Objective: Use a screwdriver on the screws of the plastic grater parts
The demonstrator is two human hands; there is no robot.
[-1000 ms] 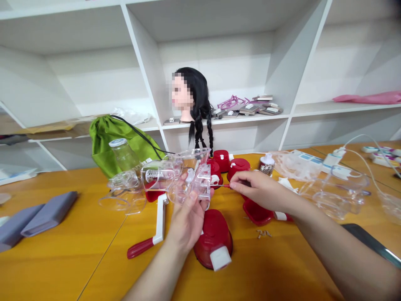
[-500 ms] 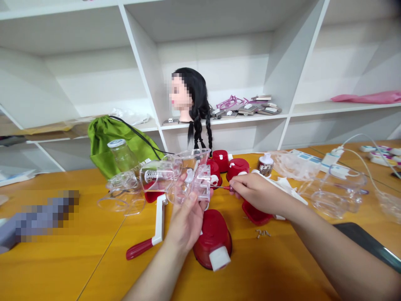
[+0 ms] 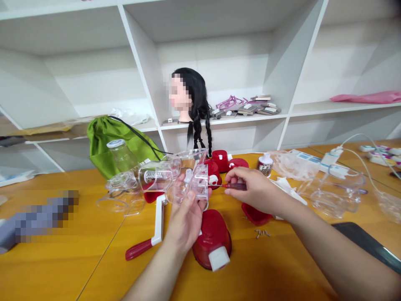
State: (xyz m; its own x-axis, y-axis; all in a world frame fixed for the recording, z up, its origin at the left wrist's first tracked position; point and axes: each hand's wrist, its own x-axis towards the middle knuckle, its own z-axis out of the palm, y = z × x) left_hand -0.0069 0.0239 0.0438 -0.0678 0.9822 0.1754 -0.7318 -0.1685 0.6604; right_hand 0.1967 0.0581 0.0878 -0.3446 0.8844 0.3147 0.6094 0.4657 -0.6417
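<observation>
My left hand (image 3: 188, 219) is closed around a clear plastic housing (image 3: 200, 177), which it holds above the table on its side. In my right hand (image 3: 250, 188) is a screwdriver (image 3: 236, 186) with a dark red handle; the thumb and fingers pinch it. Its shaft points left and the tip meets the right side of the housing, though the exact contact spot is too small to make out. Below the left hand a red base (image 3: 211, 240) with a white block rests on the table. Several small screws (image 3: 262, 233) lie to the right of it.
A white crank with a red handle (image 3: 139, 249) lies left of my hands. Beyond are more red bases (image 3: 221, 161), a grater drum (image 3: 265, 164), a green drawstring bag (image 3: 105, 142) and a glass jar (image 3: 120, 154). Clear housings (image 3: 338, 194) stand at right.
My right fingers have opened a little and shifted on the screwdriver, so that more of its handle shows. The housing in my left hand has moved slightly left.
</observation>
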